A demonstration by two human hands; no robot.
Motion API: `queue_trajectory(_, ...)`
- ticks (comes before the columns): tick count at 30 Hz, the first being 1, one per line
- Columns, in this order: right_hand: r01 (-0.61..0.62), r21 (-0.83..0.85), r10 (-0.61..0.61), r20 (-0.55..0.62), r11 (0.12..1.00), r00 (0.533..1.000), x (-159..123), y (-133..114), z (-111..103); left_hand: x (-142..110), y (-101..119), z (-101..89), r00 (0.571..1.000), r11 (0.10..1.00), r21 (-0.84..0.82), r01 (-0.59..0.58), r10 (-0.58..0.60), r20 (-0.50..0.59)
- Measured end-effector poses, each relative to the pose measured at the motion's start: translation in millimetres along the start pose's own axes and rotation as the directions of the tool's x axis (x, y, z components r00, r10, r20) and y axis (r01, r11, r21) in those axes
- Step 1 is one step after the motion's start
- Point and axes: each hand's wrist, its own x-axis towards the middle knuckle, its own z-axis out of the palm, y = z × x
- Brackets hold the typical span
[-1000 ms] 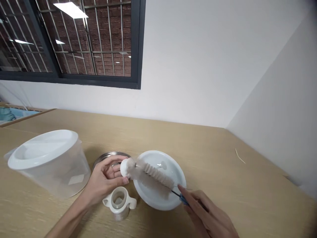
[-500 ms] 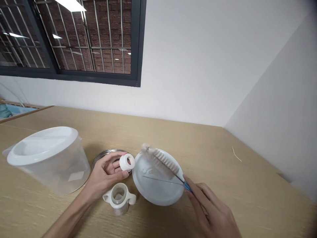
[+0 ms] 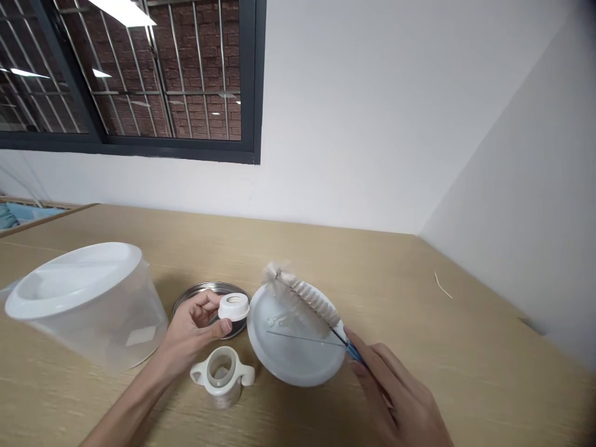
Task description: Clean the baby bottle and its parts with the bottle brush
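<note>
My left hand (image 3: 193,332) pinches a small white screw ring (image 3: 233,307) between thumb and fingers, holding it just above a metal dish (image 3: 201,293). My right hand (image 3: 395,397) grips the blue handle of a white bottle brush (image 3: 302,297), whose bristle head points up and to the left over a white round lid (image 3: 291,354). A small baby bottle with two handles (image 3: 222,374) stands open-topped on the table just below my left hand.
A large clear plastic tub with a white lid (image 3: 88,301) lies tilted at the left. The wooden table (image 3: 465,347) runs into a white wall corner at the right, where a thin straw-like scrap (image 3: 442,286) lies. A barred window is above left.
The brush has come out of the ring and swung up and right over the lid. My left hand has turned the ring so its opening faces upward.
</note>
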Motion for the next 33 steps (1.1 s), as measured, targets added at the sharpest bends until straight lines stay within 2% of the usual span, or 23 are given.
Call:
queue_trajectory(4, 0.082, 0.086, -0.086, 0.048, 0.993, 0.995, 1.2, -6.2, 2.2, -1.7, -0.6, 0.3, 1.000, 1.000, 0.017, 0.018, -0.019, 0.003)
queue_trajectory(6, 0.107, 0.074, -0.113, 0.071, 0.991, 0.991, -0.3, -4.1, 5.0, -2.5, 0.1, -0.1, 0.999, 0.999, 0.009, 0.032, -0.032, -0.001)
queue_trajectory(11, 0.067, -0.029, -0.066, 0.028, 0.997, 0.997, -0.8, 6.2, 4.7, -4.0, 2.2, -1.1, 0.998, 0.997, -0.043, 0.057, -0.058, -0.015)
queue_trajectory(17, 0.077, 0.010, -0.077, 0.005, 0.997, 0.997, 3.1, -6.6, -3.8, -5.9, 0.2, 1.6, 0.995, 0.996, 0.014, 0.093, -0.092, -0.043)
queue_trajectory(21, 0.075, 0.011, -0.075, 0.015, 0.997, 0.997, 2.8, -10.4, -4.5, -3.4, -2.0, 3.8, 0.990, 0.992, -0.048, 0.117, -0.120, -0.077)
queue_trajectory(25, 0.027, 0.005, -0.027, -0.025, 1.000, 0.999, 4.1, -8.1, -3.9, -2.6, 0.2, 3.2, 0.981, 0.981, -0.121, 0.150, -0.163, -0.108)
queue_trajectory(30, 0.001, 0.016, 0.000, -0.022, 1.000, 1.000, 3.5, -3.7, -2.5, -5.8, 4.4, 1.4, 0.973, 0.940, -0.262, 0.219, -0.231, -0.016)
queue_trajectory(33, 0.011, 0.003, -0.011, -0.005, 1.000, 1.000, 2.9, -1.7, -2.0, -6.8, 6.0, 2.6, 0.974, 0.937, -0.269, 0.224, -0.221, 0.041)
